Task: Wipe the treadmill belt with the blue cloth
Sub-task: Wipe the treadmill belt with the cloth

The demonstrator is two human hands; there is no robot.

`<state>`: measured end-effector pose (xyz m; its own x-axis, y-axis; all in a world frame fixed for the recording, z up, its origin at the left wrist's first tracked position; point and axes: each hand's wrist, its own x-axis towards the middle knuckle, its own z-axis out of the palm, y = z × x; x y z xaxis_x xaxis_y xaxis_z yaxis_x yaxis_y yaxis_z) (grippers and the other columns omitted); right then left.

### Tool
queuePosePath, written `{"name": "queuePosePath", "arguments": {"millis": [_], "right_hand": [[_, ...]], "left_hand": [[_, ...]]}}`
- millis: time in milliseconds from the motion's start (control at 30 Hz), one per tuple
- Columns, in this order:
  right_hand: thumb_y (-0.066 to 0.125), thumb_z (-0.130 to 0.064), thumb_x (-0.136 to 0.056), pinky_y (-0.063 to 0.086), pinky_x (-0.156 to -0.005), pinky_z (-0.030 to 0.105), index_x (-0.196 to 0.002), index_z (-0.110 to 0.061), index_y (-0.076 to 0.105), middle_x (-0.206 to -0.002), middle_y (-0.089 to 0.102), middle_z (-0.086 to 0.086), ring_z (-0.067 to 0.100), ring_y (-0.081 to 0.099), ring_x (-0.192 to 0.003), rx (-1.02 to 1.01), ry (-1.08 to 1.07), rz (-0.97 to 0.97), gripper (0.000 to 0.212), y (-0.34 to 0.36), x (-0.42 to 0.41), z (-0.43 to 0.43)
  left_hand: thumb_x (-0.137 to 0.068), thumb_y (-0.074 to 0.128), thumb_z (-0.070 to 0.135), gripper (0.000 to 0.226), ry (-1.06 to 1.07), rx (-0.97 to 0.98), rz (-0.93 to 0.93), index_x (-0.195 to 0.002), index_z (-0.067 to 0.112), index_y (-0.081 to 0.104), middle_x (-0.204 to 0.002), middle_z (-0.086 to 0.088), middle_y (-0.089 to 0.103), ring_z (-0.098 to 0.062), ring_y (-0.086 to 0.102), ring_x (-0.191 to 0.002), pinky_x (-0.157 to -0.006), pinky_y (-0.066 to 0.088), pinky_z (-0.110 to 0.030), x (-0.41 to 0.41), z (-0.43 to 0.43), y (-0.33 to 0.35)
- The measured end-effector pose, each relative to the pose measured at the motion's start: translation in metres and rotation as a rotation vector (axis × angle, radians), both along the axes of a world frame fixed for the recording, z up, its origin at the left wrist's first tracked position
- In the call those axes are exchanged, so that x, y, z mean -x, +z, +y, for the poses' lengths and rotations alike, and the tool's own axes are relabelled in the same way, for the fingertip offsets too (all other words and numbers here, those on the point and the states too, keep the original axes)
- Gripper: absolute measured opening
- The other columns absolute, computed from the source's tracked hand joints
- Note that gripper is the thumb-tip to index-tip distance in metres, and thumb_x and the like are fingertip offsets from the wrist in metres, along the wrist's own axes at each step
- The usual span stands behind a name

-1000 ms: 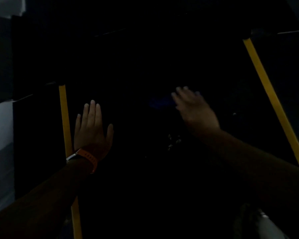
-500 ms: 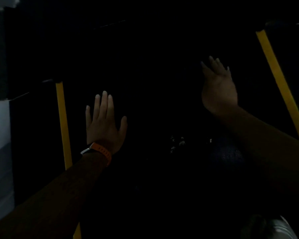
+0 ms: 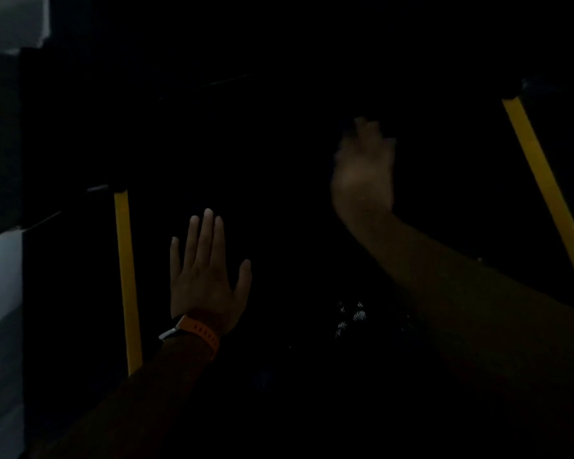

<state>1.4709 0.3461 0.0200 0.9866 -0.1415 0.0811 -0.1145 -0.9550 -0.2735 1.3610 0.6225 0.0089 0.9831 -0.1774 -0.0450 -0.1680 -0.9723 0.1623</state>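
On my feed the dark belt (image 3: 295, 226) fills most of the view, running away from me between the yellow left stripe (image 3: 126, 279) and right stripe (image 3: 544, 193) along its edges. My left grip (image 3: 203, 279) lies flat on the belt just beside the left stripe, fingers straight and holding nothing, while my right grip (image 3: 362, 173) is farther up toward the right edge, too blurred for me to tell whether it is open or closed. The cloth is lost in the dark; an orange watch band (image 3: 199, 331) circles my left wrist, and a small pale speckled patch (image 3: 350, 318) shows near mid-belt.
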Motion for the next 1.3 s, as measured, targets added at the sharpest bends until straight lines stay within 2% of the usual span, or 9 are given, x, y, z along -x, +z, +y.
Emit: {"name": "queuePosePath", "arguments": {"millis": [100, 267, 467, 667, 733, 833, 1033, 1233, 1300], "right_hand": [[0.032, -0.03, -0.104, 0.024, -0.109, 0.045, -0.136, -0.002, 0.055, -0.141, 0.052, 0.023, 0.038, 0.05, -0.129, 0.052, 0.514, -0.05, 0.048, -0.009, -0.01, 0.001], [0.036, -0.014, -0.095, 0.019, -0.116, 0.05, -0.143, -0.004, 0.043, -0.156, 0.032, 0.019, 0.035, 0.026, -0.145, 0.057, -0.153, 0.079, 0.05, 0.008, -0.041, -0.062], [0.034, -0.02, -0.101, 0.004, -0.118, 0.04, -0.15, -0.006, 0.033, -0.159, 0.026, 0.016, 0.03, 0.019, -0.148, 0.069, 0.535, 0.104, 0.052, -0.002, -0.051, -0.031], [0.042, -0.013, -0.095, 0.026, -0.112, 0.049, -0.135, -0.001, 0.052, -0.147, 0.042, 0.022, 0.035, 0.035, -0.139, 0.075, -0.219, 0.093, 0.043, 0.013, -0.078, -0.045], [0.04, -0.01, -0.092, 0.037, -0.102, 0.051, -0.123, 0.003, 0.06, -0.132, 0.055, 0.025, 0.04, 0.052, -0.124, 0.029, -0.01, 0.004, 0.039, 0.003, -0.075, 0.024], [0.043, -0.01, -0.1, 0.009, -0.119, 0.042, -0.15, -0.008, 0.034, -0.158, 0.03, 0.013, 0.029, 0.027, -0.146, -0.011, 0.566, 0.087, 0.051, -0.002, -0.072, 0.057], [0.04, -0.012, -0.097, 0.017, -0.118, 0.046, -0.152, -0.008, 0.031, -0.158, 0.03, 0.017, 0.03, 0.025, -0.146, 0.053, -0.317, 0.064, 0.056, 0.011, -0.1, -0.073], [0.04, -0.014, -0.103, 0.019, -0.118, 0.045, -0.15, -0.008, 0.036, -0.157, 0.032, 0.015, 0.032, 0.03, -0.144, 0.075, 0.378, 0.041, 0.048, 0.012, -0.091, -0.037], [0.043, -0.004, -0.095, 0.033, -0.11, 0.043, -0.142, -0.003, 0.047, -0.147, 0.044, 0.023, 0.039, 0.044, -0.133, 0.105, 0.184, 0.007, 0.047, 0.02, -0.097, -0.092]], "left_hand": [[-0.099, 0.024, 0.059, 0.079, 0.012, -0.026, 0.013, -0.162, 0.013, 0.012, -0.171, -0.004, 0.004, -0.02, 0.0, -0.158, -0.126, 0.009, -0.055, 0.0, 0.002, 0.0], [-0.1, 0.022, 0.058, 0.078, 0.006, -0.049, 0.017, -0.162, 0.012, 0.012, -0.171, -0.006, 0.005, -0.021, 0.001, -0.158, -0.126, 0.009, -0.054, 0.001, 0.0, 0.0], [-0.1, 0.021, 0.06, 0.079, -0.001, -0.055, 0.022, -0.161, 0.011, 0.015, -0.171, -0.007, 0.007, -0.023, 0.003, -0.158, -0.126, 0.01, -0.054, 0.0, 0.001, -0.001], [-0.1, 0.025, 0.057, 0.078, -0.004, -0.06, 0.019, -0.161, 0.009, 0.017, -0.171, -0.009, 0.009, -0.024, 0.005, -0.158, -0.126, 0.009, -0.053, 0.0, -0.001, 0.0], [-0.099, 0.028, 0.056, 0.078, 0.002, -0.076, 0.025, -0.161, 0.009, 0.019, -0.171, -0.008, 0.01, -0.024, 0.006, -0.158, -0.126, 0.009, -0.053, 0.0, -0.002, 0.001], [-0.098, 0.028, 0.057, 0.079, 0.014, -0.079, 0.027, -0.161, 0.01, 0.02, -0.17, -0.006, 0.011, -0.024, 0.007, -0.158, -0.126, 0.01, -0.053, -0.001, -0.002, 0.005], [-0.101, 0.015, 0.062, 0.079, -0.01, -0.048, 0.03, -0.161, 0.011, 0.017, -0.171, -0.008, 0.01, -0.024, 0.006, -0.158, -0.126, 0.005, -0.05, -0.002, -0.001, 0.002], [-0.101, 0.016, 0.064, 0.082, -0.018, -0.016, 0.019, -0.16, 0.008, 0.022, -0.17, -0.008, 0.013, -0.025, 0.009, -0.158, -0.126, 0.007, -0.051, 0.0, 0.0, 0.003], [-0.101, 0.016, 0.064, 0.082, -0.018, -0.012, 0.019, -0.16, 0.008, 0.022, -0.17, -0.008, 0.013, -0.025, 0.009, -0.158, -0.126, 0.007, -0.051, -0.002, -0.001, 0.004]]}}
